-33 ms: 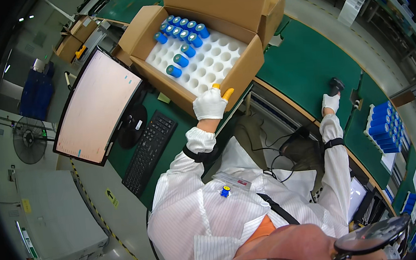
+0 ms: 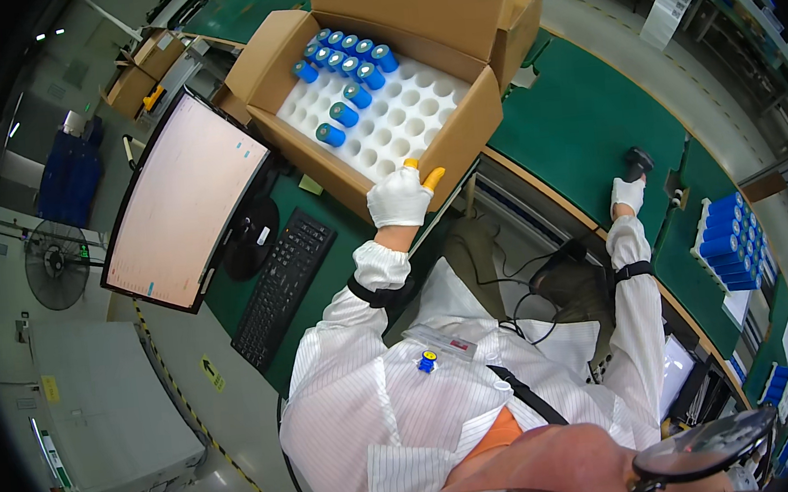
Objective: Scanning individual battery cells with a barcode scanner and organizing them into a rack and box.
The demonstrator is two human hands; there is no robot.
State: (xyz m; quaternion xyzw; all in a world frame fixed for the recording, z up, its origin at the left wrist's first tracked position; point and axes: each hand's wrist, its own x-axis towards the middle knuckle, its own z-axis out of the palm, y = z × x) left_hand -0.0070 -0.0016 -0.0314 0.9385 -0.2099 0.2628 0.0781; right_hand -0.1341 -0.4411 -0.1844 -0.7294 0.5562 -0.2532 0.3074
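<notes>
My left hand (image 2: 398, 198), in a white glove with yellow fingertips, is closed on the near wall of an open cardboard box (image 2: 329, 164). Its fingers reach over the rim while the thumb points outward. Inside the box, a white foam tray (image 2: 412, 94) with round holes holds several blue cylindrical battery cells (image 2: 343, 114), mostly toward the far left. Over on the right, my gloved right hand (image 2: 628, 195) is closed around a black handheld device, seemingly a barcode scanner (image 2: 636, 163), above the green table (image 2: 557, 129). Part of its grip is hidden by the hand.
Left of the box stand a monitor (image 2: 186, 203) and a black keyboard (image 2: 283, 288). More blue cells (image 2: 729, 240) stand in a block at the table's right end. Dark cables (image 2: 517, 315) hang below the table edge. A fan (image 2: 56, 264) stands far left.
</notes>
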